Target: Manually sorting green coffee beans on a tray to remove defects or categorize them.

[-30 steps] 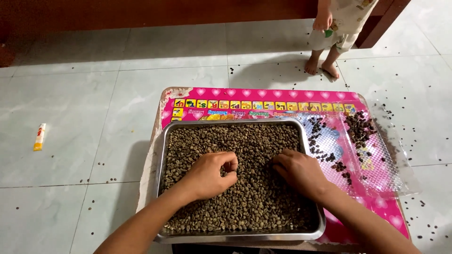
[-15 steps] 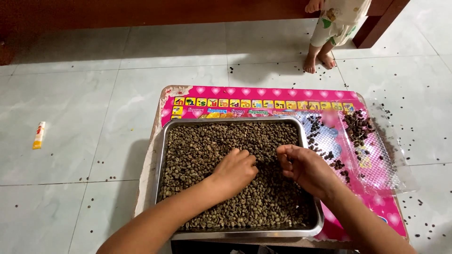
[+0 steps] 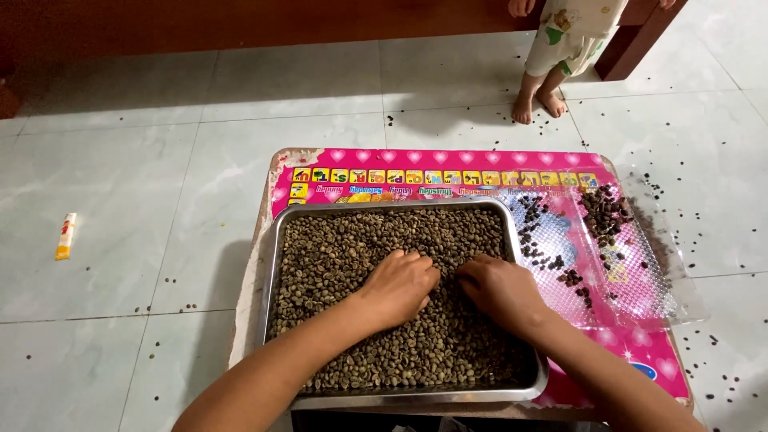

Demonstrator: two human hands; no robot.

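A steel tray point(image 3: 274, 264) full of greenish-brown beans point(image 3: 344, 248) sits on a pink picture mat point(image 3: 448, 160) on a low table. My left hand point(image 3: 400, 286) rests palm down on the beans near the tray's middle, fingers curled into them. Close beside it, my right hand point(image 3: 498, 290) presses into the beans, fingertips bent toward the left hand. Whether either hand pinches a bean is hidden. To the right, a clear plastic sheet point(image 3: 656, 280) carries a scatter of dark beans point(image 3: 604, 214).
A small person's bare feet point(image 3: 538, 104) stand on the tiled floor beyond the table. Dark beans are strewn over the tiles at right. A small yellow and white tube point(image 3: 65, 236) lies on the floor at left. Dark wooden furniture point(image 3: 240, 20) runs along the back.
My left hand slid right to the tray's middle. My right hand lifted off the beans, then dropped back onto them close to the left. The small person stepped slightly away.
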